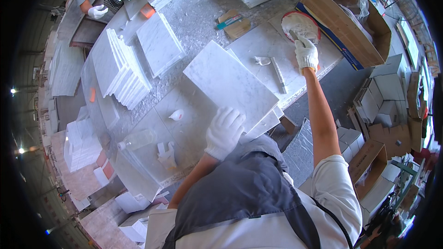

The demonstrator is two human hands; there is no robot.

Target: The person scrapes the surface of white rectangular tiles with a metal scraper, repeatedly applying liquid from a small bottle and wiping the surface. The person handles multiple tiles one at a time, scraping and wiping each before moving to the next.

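My left hand point(225, 131), in a white knit glove, rests on the near edge of a pale grey-veined marble tile point(233, 83). Its fingers are stretched out over the edge. The tile lies on other tiles, whose corners stick out beneath it. My right arm reaches far to the right. Its gloved hand point(306, 55) is at the near rim of a round, red-rimmed dish point(282, 22) of white paste. Those fingers are pressed together and point into the paste; whatever they may hold is too small to make out. A whitish tube-like stick point(279, 75) lies between the tile and my right forearm.
Beyond the dish stands a long open cardboard box point(344, 23). Stacked tiles point(115, 67) stand at left, near a plastic bottle point(138, 139) and a loose glove point(167, 156). A blue-green scraper point(229, 21) lies on cardboard. A co-worker's gloved hand point(97, 12) is at far left.
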